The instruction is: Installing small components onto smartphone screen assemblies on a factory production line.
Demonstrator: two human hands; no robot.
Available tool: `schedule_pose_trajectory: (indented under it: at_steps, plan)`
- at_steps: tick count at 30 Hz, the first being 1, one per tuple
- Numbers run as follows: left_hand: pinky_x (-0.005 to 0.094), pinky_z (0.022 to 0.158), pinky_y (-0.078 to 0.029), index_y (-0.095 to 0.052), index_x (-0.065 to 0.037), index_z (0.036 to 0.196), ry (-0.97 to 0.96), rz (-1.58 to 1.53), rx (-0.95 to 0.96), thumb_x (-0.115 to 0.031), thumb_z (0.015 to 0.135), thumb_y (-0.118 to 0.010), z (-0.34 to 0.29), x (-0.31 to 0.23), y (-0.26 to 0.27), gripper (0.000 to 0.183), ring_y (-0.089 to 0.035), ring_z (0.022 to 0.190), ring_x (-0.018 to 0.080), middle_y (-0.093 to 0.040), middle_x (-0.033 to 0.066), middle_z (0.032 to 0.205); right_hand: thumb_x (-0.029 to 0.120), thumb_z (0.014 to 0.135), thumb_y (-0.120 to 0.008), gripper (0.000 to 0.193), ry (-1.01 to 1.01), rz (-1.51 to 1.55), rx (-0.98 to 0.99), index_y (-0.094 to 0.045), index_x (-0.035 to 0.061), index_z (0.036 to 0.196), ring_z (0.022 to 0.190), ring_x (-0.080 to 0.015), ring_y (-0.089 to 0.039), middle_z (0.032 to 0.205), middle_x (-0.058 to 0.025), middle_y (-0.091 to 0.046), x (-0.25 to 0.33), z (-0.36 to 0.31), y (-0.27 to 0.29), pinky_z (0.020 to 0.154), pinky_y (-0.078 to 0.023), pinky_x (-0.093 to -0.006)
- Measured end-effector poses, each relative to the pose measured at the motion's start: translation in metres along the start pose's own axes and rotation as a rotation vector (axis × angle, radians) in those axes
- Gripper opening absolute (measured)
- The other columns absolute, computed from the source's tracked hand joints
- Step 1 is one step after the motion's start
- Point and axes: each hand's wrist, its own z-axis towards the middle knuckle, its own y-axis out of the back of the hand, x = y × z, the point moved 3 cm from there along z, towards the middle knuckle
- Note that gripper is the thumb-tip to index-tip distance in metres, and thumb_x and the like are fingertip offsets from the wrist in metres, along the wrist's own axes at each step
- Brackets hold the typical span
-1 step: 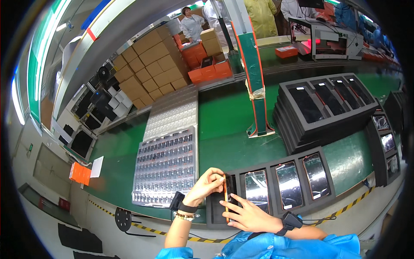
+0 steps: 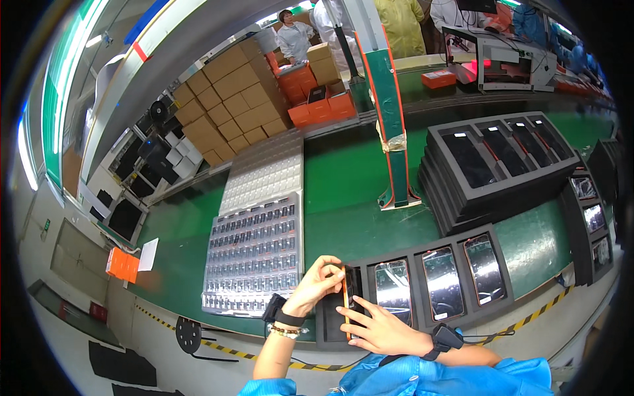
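My left hand [image 2: 317, 289] pinches the upper end of a dark phone [image 2: 347, 297] with an orange edge. The phone stands tilted up on its side over the leftmost pocket of a black foam tray [image 2: 415, 290]. From the right, my right hand [image 2: 386, 332] reaches across it, fingers spaced and fingertips bearing on the orange side; its palm is partly hidden from view. Three more phones with shiny screens lie in the other pockets: one [image 2: 394, 287] beside my right hand, one [image 2: 442, 284] in the middle and one [image 2: 485, 269] at the right end.
A clear blister tray [image 2: 251, 254] of small dark parts lies left on the green table [image 2: 337, 218]. Behind the foam tray rise a green post [image 2: 394, 158] and a stack of phone trays [image 2: 456, 191]. Cartons [image 2: 241, 99] are piled farther back; people stand beyond.
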Motion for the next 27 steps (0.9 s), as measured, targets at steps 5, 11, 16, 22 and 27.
schedule_pose_trajectory:
  at_steps: [5,11,16,22,27]
  plan:
    - [0.0287,0.078,-0.052,-0.047,-0.011,0.133,0.079,-0.430,-0.045,-0.010,0.097,-0.071,0.012,0.035,0.001,0.043,-0.061,0.089,0.0101,-0.064,-0.0006,0.100,0.037,0.100,-0.060,0.033,0.001,0.003,-0.020,-0.061,0.0154,0.125,0.140,-0.0484,-0.038,0.157,-0.0101,-0.040,0.003,0.001,-0.001,0.106,-0.046,-0.0538]
    - [0.0230,0.070,-0.051,-0.048,-0.009,0.131,0.016,-0.329,-0.163,-0.010,0.095,-0.073,0.002,0.038,0.014,0.043,-0.060,0.078,0.0080,-0.064,-0.0005,0.093,0.040,0.099,-0.060,0.036,-0.001,-0.057,-0.023,-0.061,0.0168,0.126,0.139,-0.0479,-0.039,0.154,-0.0078,-0.045,0.009,0.012,-0.016,0.107,-0.045,-0.0545]
    - [0.0232,0.055,-0.050,-0.064,-0.006,0.115,-0.169,0.201,-0.435,-0.015,0.097,-0.070,-0.009,0.002,0.045,0.021,-0.057,0.062,0.0061,-0.061,-0.0029,0.078,0.039,0.099,-0.059,0.031,0.002,-0.202,0.082,-0.064,0.0196,0.123,0.139,-0.0454,-0.039,0.148,-0.0057,-0.050,0.005,0.017,-0.037,0.109,-0.039,-0.0566]
    - [0.0411,0.077,-0.053,-0.071,-0.005,0.091,-0.402,1.077,-1.253,-0.010,0.083,-0.076,0.014,-0.019,0.232,0.011,-0.067,0.085,0.0309,-0.068,0.0126,0.084,0.037,0.100,-0.057,0.032,0.009,-0.131,0.029,-0.064,0.0181,0.125,0.138,-0.0380,-0.043,0.144,-0.0076,-0.053,0.011,0.014,-0.031,0.110,-0.038,-0.0561]
    - [0.0473,0.082,-0.055,-0.067,-0.003,0.091,-0.104,1.092,-1.295,-0.022,0.075,-0.087,0.036,0.014,0.324,0.031,-0.067,0.093,0.0395,-0.068,0.0200,0.093,0.032,0.096,-0.064,0.034,-0.242,-0.186,-0.016,-0.065,0.0141,0.125,0.139,-0.0390,-0.044,0.143,-0.0122,-0.053,-0.003,-0.013,0.011,0.112,-0.034,-0.0610]
